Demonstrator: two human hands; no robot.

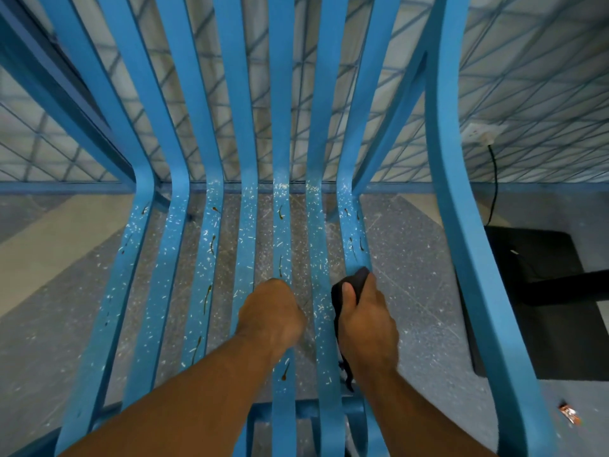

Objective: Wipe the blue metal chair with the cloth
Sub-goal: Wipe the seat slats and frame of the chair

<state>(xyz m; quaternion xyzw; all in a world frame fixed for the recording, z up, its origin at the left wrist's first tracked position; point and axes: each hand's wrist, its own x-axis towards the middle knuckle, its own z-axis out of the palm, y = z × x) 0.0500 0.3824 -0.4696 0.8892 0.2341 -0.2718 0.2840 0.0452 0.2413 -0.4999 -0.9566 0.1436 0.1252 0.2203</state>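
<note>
The blue metal chair (211, 245) fills the view, its seat and back made of long curved slats. White flecks and brown streaks cover the seat slats. My right hand (365, 318) is shut on a dark cloth (356, 280) and presses it onto the rightmost seat slat, near the middle of the seat. A strip of the cloth hangs below my wrist. My left hand (272, 313) is closed in a fist and rests on the middle slat, just left of the right hand, with nothing visible in it.
The chair's armrest (468, 225) curves down the right side. Behind it a dark mat (543, 324) lies on the speckled floor, and a black cable runs up to a wall socket (481, 135). A small wrapper (570, 415) lies on the floor at lower right.
</note>
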